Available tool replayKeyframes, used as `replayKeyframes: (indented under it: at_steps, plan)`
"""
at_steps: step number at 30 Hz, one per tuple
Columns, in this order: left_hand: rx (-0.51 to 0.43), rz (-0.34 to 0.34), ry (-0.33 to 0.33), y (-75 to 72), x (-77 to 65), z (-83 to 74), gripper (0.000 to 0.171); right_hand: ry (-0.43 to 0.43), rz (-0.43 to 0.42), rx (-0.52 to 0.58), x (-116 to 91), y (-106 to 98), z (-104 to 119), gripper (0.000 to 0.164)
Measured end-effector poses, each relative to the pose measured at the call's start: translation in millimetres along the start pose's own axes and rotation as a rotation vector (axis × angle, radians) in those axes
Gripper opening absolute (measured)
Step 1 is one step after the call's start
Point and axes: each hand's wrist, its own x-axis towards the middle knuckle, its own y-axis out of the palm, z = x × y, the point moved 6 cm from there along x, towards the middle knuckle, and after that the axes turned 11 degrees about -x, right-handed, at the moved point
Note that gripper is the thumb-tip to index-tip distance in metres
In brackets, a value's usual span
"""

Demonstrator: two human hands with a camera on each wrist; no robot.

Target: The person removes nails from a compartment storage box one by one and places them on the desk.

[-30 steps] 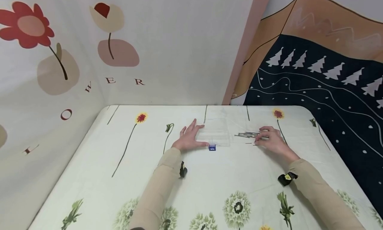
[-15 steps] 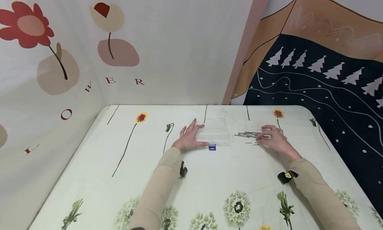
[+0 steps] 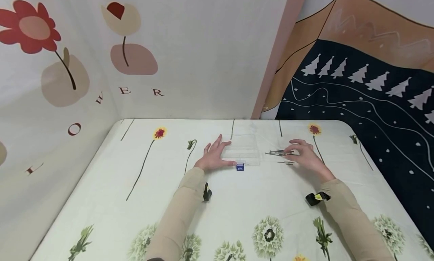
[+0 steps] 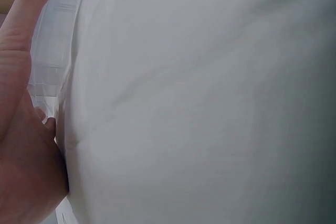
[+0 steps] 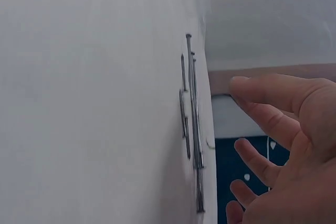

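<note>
My left hand (image 3: 214,157) rests at the left side of a clear plastic box (image 3: 242,149) with compartments and a blue latch (image 3: 240,167). Its fingers are spread and its thumb reaches along the front edge. In the left wrist view, part of the box (image 4: 52,51) shows behind the straight thumb. To the right of the box lies a pile of long nails (image 3: 276,152), with several short nails (image 3: 286,163) just in front. Over the pile's right end is my right hand (image 3: 305,157). The right wrist view shows its loosely bent fingers apart from the long nails (image 5: 195,114), with nothing visible between them.
A white flower-print cloth (image 3: 237,208) covers the table. Printed curtains (image 3: 203,65) stand behind its back edge, and a dark tree-print one (image 3: 366,91) hangs on the right.
My right hand drew back slightly from the short nails, then moved left over the long nails. More of the short nails show in front of it. My left hand stays at the box.
</note>
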Motion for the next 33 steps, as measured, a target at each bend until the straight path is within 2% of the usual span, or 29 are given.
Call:
replayKeyframes:
  at_steps: [8,24,33]
  plan:
    - [-0.010,-0.008,0.002,-0.6,-1.7,-0.2,0.090,0.034,0.040,0.069,10,15,16,0.017]
    - [0.000,-0.008,-0.011,-1.1,-1.2,-1.7,0.089,-0.014,0.099,0.091,27,43,52,0.017]
    - [0.008,0.003,-0.023,1.2,1.5,1.1,0.090,-0.082,0.110,0.096,30,56,71,0.020]
